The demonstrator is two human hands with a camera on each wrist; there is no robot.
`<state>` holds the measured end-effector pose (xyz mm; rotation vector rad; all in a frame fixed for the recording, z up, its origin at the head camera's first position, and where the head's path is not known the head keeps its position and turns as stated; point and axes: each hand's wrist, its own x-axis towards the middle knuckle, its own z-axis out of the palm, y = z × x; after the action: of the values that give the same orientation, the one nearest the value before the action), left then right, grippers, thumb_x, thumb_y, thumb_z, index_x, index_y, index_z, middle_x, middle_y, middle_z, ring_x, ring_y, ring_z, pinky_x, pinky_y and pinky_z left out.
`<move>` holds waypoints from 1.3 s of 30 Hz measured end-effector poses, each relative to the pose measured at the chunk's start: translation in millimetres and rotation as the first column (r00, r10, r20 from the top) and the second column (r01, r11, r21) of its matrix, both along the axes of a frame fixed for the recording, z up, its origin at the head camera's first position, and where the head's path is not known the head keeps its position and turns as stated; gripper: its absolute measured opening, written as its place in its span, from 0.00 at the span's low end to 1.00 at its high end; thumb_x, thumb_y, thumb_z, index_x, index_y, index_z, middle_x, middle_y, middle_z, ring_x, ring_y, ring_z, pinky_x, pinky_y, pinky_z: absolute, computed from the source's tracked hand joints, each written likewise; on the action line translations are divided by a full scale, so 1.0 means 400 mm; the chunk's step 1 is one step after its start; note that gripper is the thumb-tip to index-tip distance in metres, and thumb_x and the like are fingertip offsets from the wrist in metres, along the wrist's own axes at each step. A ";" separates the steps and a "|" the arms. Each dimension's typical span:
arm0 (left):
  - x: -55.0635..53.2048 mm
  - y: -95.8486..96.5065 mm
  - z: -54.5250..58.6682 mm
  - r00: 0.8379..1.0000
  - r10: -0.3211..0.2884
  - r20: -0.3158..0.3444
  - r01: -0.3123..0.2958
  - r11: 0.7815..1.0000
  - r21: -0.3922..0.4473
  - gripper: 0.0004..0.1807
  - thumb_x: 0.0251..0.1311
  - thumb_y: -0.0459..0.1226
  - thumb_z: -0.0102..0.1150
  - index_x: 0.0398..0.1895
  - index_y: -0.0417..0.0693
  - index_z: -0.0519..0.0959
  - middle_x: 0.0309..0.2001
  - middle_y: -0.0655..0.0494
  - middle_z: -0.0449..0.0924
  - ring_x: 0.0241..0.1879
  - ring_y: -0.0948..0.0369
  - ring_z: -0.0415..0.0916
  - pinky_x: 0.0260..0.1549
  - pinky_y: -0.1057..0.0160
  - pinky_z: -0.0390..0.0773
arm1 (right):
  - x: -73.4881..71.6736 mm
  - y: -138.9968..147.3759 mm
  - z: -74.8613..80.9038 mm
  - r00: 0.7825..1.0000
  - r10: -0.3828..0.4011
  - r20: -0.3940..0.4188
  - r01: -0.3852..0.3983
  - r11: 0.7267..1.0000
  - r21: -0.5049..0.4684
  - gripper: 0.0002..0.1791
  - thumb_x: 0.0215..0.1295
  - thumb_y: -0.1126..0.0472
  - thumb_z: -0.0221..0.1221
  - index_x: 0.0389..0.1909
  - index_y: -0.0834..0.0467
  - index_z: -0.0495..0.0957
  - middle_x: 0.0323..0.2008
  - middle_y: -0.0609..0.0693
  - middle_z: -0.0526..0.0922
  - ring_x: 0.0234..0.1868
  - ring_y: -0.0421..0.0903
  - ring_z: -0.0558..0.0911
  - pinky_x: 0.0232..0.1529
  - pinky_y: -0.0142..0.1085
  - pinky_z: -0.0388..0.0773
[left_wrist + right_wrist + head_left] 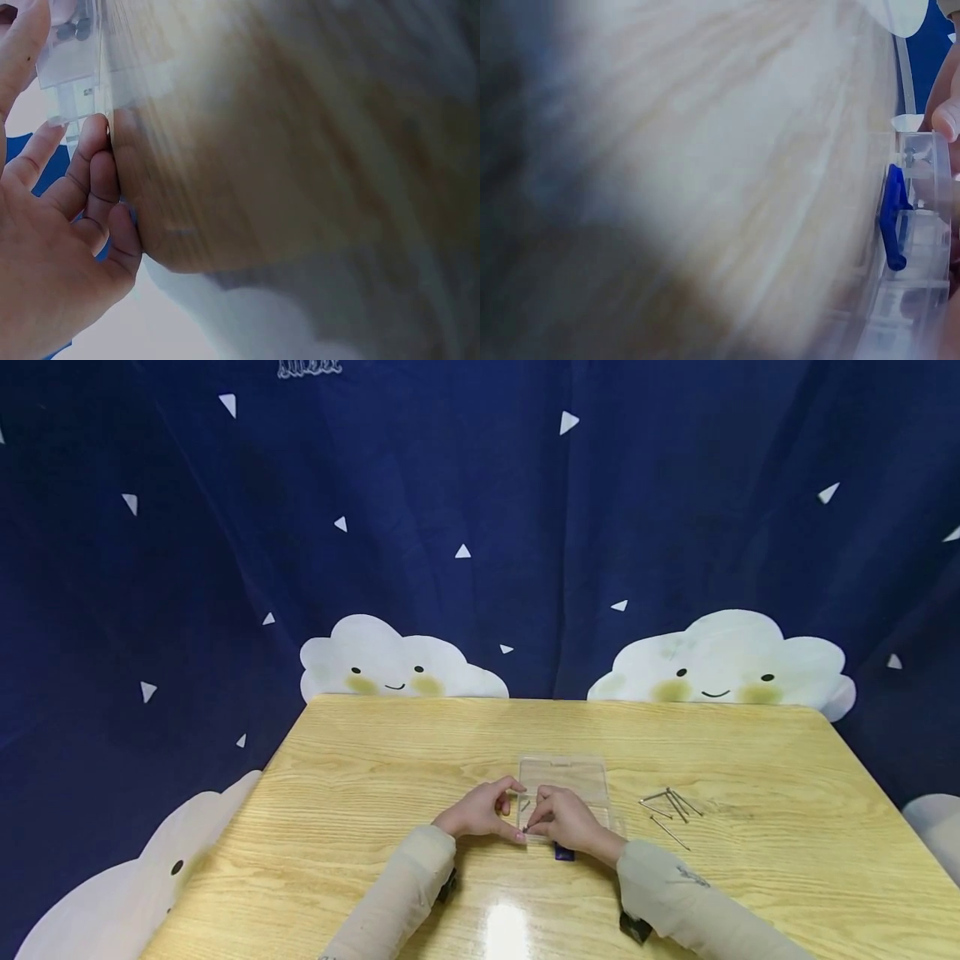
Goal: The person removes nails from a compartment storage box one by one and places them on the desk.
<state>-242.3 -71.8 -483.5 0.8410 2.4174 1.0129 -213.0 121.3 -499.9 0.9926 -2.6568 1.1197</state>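
Note:
A clear plastic compartment box [597,814] stands on the table with its lid [562,772] folded back. My left hand [482,811] holds the box's left side, thumb at the near corner and forefinger farther back. Over the front left compartment, my right hand [567,820] pinches a small dark screw [526,830] between thumb and fingertips. Another short screw [525,806] lies inside that left part. The blue latch [892,217] hangs at the front of the box in the right wrist view. Small dark round heads [75,30] show through the clear wall in the left wrist view.
Several long nails [677,804] lie in a loose pile on the table to the right of the box, with a single nail [670,832] nearer me. The wooden table [375,743] ends at a dark blue curtain [480,485] printed with clouds.

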 end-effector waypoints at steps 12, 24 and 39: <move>-0.001 0.002 -0.005 1.000 0.018 0.010 -0.018 1.000 0.004 0.33 0.40 0.41 0.74 0.52 0.49 0.69 0.27 0.50 0.69 0.23 0.66 0.61 0.26 0.70 0.63 | -0.006 0.009 0.012 0.995 0.008 0.103 0.010 0.985 -0.173 0.02 0.45 0.66 0.68 0.19 0.60 0.84 0.19 0.41 0.67 0.21 0.34 0.65 0.24 0.29 0.64; -0.001 0.002 -0.004 1.000 0.025 0.012 -0.025 1.000 -0.002 0.34 0.40 0.41 0.74 0.52 0.48 0.69 0.29 0.48 0.70 0.24 0.65 0.61 0.26 0.69 0.63 | 0.006 0.017 0.047 0.991 -0.030 0.128 0.052 0.984 -0.170 0.03 0.47 0.65 0.68 0.20 0.60 0.84 0.19 0.41 0.67 0.22 0.36 0.66 0.26 0.30 0.65; 0.000 0.001 -0.005 1.000 0.024 0.016 -0.024 1.000 0.006 0.34 0.39 0.42 0.74 0.52 0.48 0.69 0.28 0.49 0.70 0.24 0.64 0.61 0.26 0.69 0.63 | 0.032 0.051 0.090 0.994 -0.101 0.046 0.108 0.976 -0.188 0.03 0.45 0.69 0.68 0.20 0.58 0.84 0.19 0.39 0.66 0.23 0.35 0.66 0.26 0.30 0.66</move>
<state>-242.5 -71.2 -485.5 0.8053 2.4180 1.0325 -200.1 141.9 -464.1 0.7961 -2.5355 1.3496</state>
